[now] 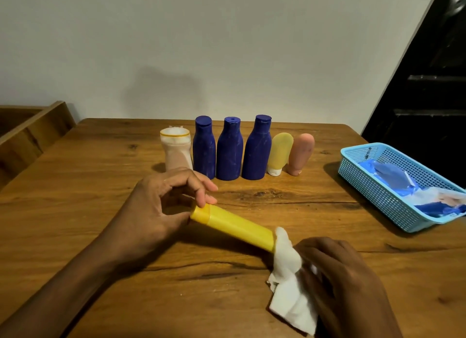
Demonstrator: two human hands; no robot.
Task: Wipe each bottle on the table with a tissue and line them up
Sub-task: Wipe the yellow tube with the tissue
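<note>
- The yellow bottle lies slanted near the middle of the counter, cap end far-left, seemingly held low so its whole side can be rubbed.
- The left hand pinches the cap end with curled fingers, steadying it.
- The right hand clutches a crumpled white tissue, soft and creased, pressed on the bottle's near-right end.
- Smooth, glossy plastic; probably slippery.
- Far behind, a row stands: a pale bottle, three blue bottles, a yellowish tube and a pink tube on their caps, likely already wiped.
- At right, a blue mesh basket holds packets.
</note>
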